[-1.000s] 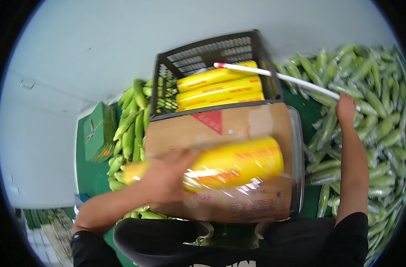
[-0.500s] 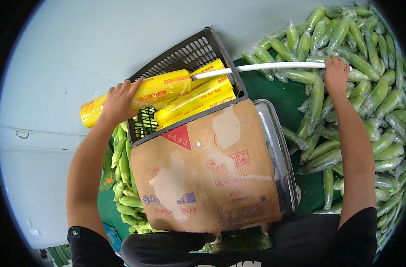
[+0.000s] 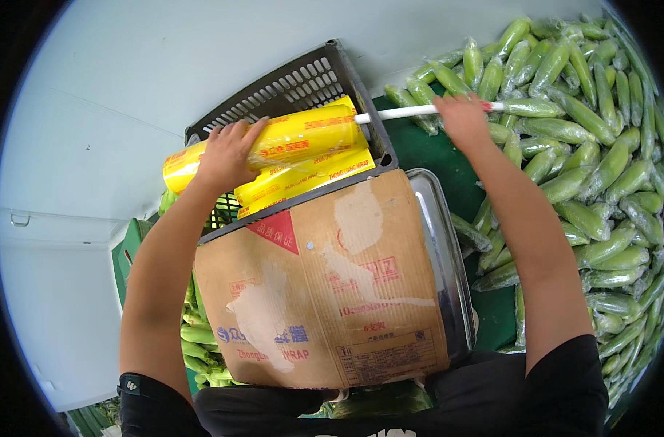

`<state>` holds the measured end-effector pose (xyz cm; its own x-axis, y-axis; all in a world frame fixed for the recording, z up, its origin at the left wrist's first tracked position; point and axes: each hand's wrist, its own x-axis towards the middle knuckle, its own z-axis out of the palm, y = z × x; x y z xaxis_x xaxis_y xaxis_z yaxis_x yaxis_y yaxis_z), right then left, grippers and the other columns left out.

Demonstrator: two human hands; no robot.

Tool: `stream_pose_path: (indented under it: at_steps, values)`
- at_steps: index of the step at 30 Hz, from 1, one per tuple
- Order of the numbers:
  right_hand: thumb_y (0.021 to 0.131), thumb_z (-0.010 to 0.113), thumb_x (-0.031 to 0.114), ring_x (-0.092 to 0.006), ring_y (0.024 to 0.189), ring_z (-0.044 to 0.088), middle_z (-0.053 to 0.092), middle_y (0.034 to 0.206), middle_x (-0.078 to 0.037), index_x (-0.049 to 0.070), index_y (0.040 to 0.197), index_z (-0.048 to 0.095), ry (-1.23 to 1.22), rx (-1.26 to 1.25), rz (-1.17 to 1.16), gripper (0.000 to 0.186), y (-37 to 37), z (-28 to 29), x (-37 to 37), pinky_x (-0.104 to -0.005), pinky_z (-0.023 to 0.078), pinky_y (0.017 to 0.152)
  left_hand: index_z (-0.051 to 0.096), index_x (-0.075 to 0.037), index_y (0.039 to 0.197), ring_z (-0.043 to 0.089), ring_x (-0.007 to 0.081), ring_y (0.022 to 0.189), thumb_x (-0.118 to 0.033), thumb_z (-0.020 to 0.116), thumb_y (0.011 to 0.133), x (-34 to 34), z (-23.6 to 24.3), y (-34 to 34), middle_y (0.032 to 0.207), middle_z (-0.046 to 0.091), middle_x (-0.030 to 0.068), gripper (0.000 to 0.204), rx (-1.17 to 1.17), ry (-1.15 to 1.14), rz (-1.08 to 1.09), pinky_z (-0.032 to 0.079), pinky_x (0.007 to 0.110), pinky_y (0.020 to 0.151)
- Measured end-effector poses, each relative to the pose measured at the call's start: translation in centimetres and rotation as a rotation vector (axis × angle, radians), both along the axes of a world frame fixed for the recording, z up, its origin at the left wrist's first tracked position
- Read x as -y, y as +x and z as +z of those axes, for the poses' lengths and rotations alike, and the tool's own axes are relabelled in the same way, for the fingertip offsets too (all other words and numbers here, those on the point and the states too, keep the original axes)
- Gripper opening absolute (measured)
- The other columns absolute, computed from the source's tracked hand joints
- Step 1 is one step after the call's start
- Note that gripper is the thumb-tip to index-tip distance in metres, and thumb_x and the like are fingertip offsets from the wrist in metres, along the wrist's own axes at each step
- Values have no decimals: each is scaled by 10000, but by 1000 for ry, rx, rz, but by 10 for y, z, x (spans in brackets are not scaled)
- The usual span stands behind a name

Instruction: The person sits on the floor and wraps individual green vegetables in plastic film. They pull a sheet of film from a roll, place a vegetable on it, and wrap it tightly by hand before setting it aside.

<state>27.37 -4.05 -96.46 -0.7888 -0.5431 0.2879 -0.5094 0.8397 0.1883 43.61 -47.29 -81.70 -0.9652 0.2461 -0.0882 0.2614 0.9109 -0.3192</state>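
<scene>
My left hand (image 3: 230, 156) is wrapped over a yellow roll of plastic wrap (image 3: 310, 132), held slantwise above a black slotted crate (image 3: 339, 65). From the roll's right end sticks a white rod (image 3: 401, 113), its other part hidden inside the core. My right hand (image 3: 463, 120) grips this rod near its outer end, where a bit of red shows beyond the fingers. Other yellow rolls (image 3: 339, 166) lie in the crate beneath the held one, partly covered by it.
A brown cardboard sheet (image 3: 317, 291) with torn patches lies in front of the crate, over a metal tray (image 3: 459, 291). Long green vegetables wrapped in clear film (image 3: 601, 189) are heaped on the right. Unwrapped light green vegetables (image 3: 197, 335) lie at left. A pale wall (image 3: 128, 73) stands behind.
My right hand has come left with the rod, and less of the rod shows outside the roll. The roll and my left hand have shifted right.
</scene>
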Motion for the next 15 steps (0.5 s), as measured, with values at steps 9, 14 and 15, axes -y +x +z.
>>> stream_pose_path:
  at_steps: [9, 14, 15]
  values:
    - [941, 558, 111, -339, 1149, 605, 651, 1150, -117, 119, 1173, 660, -156, 10, -105, 253, -24, -19, -8, -590, 477, 977, 374, -199, 1560, 487, 327, 1346, -180, 835, 707, -9, -64, 5, 1370, 522, 134, 970, -265, 70, 99, 295, 681, 1150]
    - [923, 563, 38, -406, 1115, 570, 621, 1151, -149, 75, 1163, 630, -136, 121, -110, 251, -34, -19, -16, -487, 496, 930, 403, -209, 1525, 509, 319, 1322, -210, 847, 699, -20, -77, 14, 1365, 532, 129, 937, -223, 170, 226, 303, 690, 1137]
    - [914, 573, 33, -408, 1108, 568, 620, 1143, -154, 69, 1153, 633, -172, 109, -63, 249, -35, -16, -10, -475, 493, 937, 405, -208, 1522, 513, 318, 1317, -214, 847, 701, -18, -82, 17, 1363, 533, 128, 932, -232, 179, 225, 304, 692, 1134]
